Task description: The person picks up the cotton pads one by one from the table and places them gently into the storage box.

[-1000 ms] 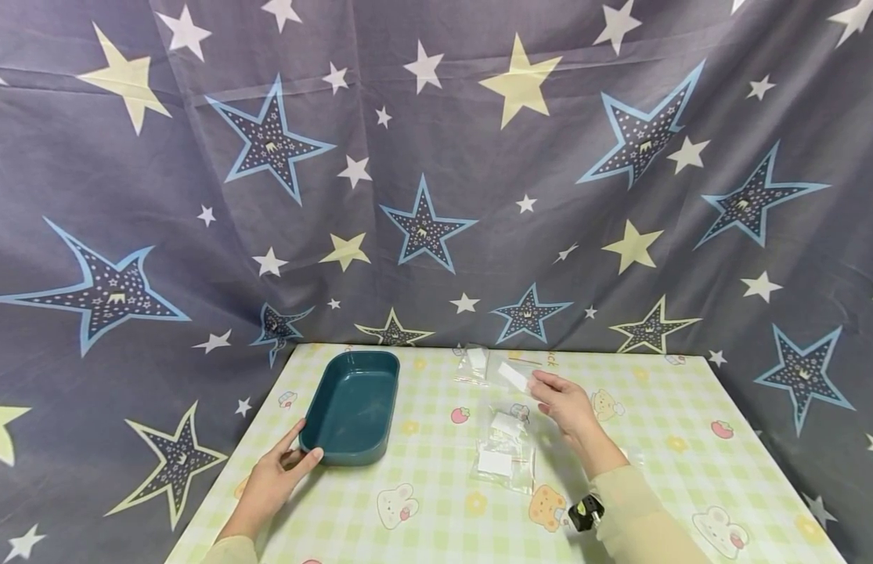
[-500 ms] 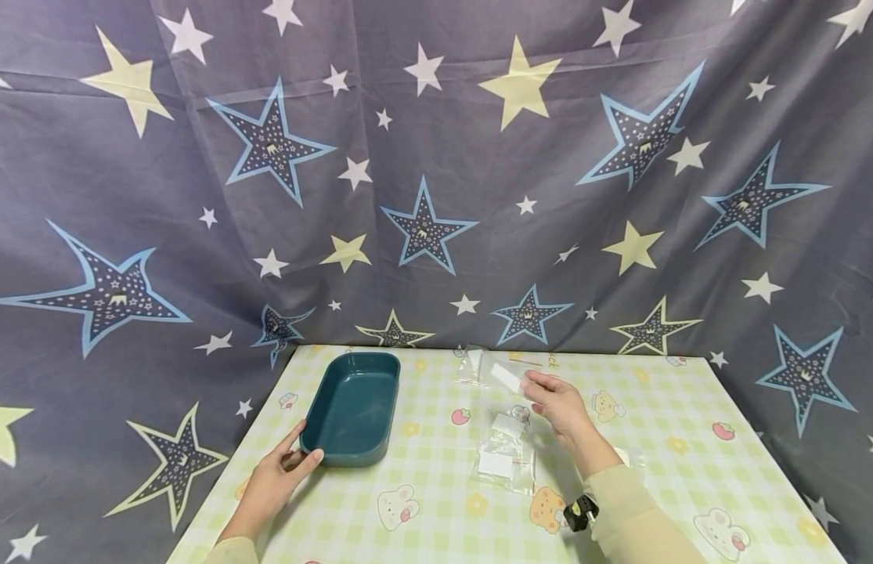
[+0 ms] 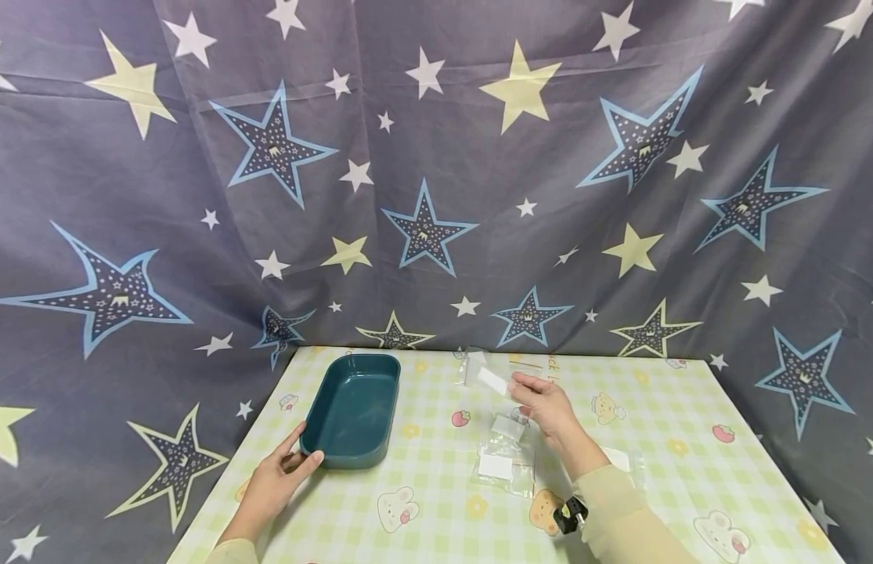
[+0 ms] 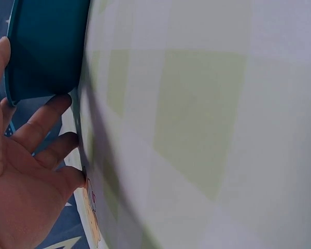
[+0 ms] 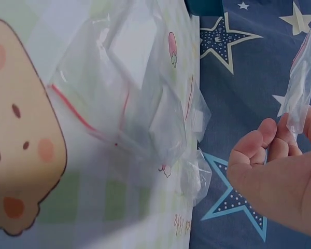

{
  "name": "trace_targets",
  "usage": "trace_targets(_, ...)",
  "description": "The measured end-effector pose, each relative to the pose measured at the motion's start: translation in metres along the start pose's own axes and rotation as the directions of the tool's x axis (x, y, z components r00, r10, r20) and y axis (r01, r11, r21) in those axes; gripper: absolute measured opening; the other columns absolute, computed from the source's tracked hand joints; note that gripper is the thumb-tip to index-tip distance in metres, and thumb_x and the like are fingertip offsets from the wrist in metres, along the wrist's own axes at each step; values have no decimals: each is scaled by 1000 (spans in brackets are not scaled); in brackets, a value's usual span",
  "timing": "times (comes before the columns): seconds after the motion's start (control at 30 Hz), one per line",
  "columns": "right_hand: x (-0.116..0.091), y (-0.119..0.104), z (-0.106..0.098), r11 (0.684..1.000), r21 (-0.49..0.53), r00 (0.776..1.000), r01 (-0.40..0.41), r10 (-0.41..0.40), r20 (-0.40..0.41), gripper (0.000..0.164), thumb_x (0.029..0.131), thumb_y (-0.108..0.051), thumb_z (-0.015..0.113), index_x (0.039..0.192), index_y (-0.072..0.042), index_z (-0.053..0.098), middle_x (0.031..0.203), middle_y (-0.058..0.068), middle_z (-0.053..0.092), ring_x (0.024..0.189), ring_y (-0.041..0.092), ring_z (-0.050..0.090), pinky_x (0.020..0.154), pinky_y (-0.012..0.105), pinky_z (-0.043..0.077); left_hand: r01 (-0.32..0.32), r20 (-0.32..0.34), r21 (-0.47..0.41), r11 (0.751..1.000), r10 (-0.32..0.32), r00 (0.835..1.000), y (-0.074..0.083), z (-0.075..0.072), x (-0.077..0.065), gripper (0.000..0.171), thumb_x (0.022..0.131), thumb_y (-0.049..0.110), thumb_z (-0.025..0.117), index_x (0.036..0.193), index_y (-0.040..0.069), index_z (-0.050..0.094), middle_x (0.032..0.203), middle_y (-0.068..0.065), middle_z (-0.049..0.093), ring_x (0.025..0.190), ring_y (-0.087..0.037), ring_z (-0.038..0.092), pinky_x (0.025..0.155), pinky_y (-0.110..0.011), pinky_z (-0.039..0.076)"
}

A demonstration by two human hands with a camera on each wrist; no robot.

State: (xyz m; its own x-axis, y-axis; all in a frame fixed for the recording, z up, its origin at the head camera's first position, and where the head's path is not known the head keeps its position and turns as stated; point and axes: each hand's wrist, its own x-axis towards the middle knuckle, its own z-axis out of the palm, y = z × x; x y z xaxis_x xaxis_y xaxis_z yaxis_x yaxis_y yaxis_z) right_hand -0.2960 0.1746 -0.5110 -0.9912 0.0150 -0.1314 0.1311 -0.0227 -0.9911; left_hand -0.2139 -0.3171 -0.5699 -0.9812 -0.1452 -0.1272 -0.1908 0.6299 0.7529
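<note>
My right hand (image 3: 549,409) pinches a small clear zip bag (image 3: 492,381) with a white piece inside, held above the table toward its back. In the right wrist view that zip bag (image 5: 301,83) sticks up from the fingertips, its red seal line along one edge. At the left, a deep teal tray (image 3: 351,458) with rounded corners rests on the table. My left hand (image 3: 270,482) grips its near left corner, thumb on the near side and fingers on the left side. In the left wrist view, the fingers (image 4: 39,124) lie against the tray wall (image 4: 46,52).
Several more zip bags with white pieces lie on the table: two overlapping ones (image 3: 496,468) near the middle, one (image 3: 471,366) at the back, another (image 3: 622,460) partly under my right forearm. The checked tablecloth (image 3: 436,439) meets a starry curtain (image 3: 436,157) behind.
My right hand has moved left with the zip bag, toward the tray. More of the bag near my right forearm now shows. The left hand and the tray stay in place.
</note>
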Motion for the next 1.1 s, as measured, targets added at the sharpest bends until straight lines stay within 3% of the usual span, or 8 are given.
trace_targets(0.1, 1, 0, 3, 1000, 0, 1000, 1, -1, 12, 51, 104, -19, 72, 149, 1, 61, 142, 17, 69, 103, 6, 69, 91, 28, 57, -4, 3, 0, 1000, 4, 1000, 0, 0, -1, 99, 93, 76, 66, 172, 34, 25, 151, -25, 62, 144, -44, 56, 111, -57, 53)
trace_targets(0.27, 2, 0, 8, 1000, -6, 1000, -16, 16, 19, 52, 103, -22, 73, 150, -3, 61, 138, 14, 72, 97, 9, 68, 74, 23, 53, -2, 10, -6, 1000, 2, 1000, 3, -1, -1, 100, 93, 77, 65, 173, 32, 25, 153, -26, 59, 146, -45, 54, 112, -58, 52)
trace_targets(0.33, 2, 0, 10, 1000, -19, 1000, -12, 12, 20, 52, 104, -23, 73, 150, -3, 62, 140, 15, 71, 99, 10, 68, 76, 24, 54, 0, 11, -10, 1000, 0, 1000, 4, -2, -2, 100, 93, 76, 66, 172, 32, 25, 153, -26, 59, 146, -45, 54, 111, -58, 53)
trace_targets(0.5, 2, 0, 16, 1000, -27, 999, 15, -14, 37, 52, 104, -22, 72, 150, -1, 60, 147, 19, 67, 110, 8, 70, 100, 35, 57, 0, 4, -12, 1000, 0, 1000, 5, -1, -2, 99, 93, 74, 67, 172, 32, 26, 152, -27, 61, 145, -45, 55, 111, -58, 53)
trace_targets(0.83, 1, -5, 34, 999, -15, 998, 30, -29, 54, 49, 104, -20, 72, 147, 3, 63, 140, 19, 69, 106, 8, 70, 98, 37, 58, 23, 15, -42, 999, -22, 1000, 1, 0, -1, 101, 91, 76, 69, 172, 35, 25, 156, -28, 55, 149, -46, 50, 113, -58, 52)
trace_targets(0.97, 3, -5, 40, 999, -10, 998, 36, -36, 59, 48, 104, -20, 73, 145, 4, 64, 135, 16, 73, 103, 8, 70, 92, 32, 58, 28, 19, -66, 997, -27, 999, -2, 1, 0, 100, 91, 75, 69, 172, 37, 25, 157, -28, 53, 152, -47, 45, 115, -58, 51)
trace_targets(1.1, 5, -7, 44, 999, -11, 997, 39, -38, 69, 47, 103, -20, 74, 144, 1, 66, 137, 17, 71, 105, 9, 71, 93, 33, 58, 23, 17, -77, 997, -21, 1000, -1, 0, 1, 98, 93, 72, 70, 172, 36, 26, 157, -29, 52, 152, -47, 45, 114, -58, 51)
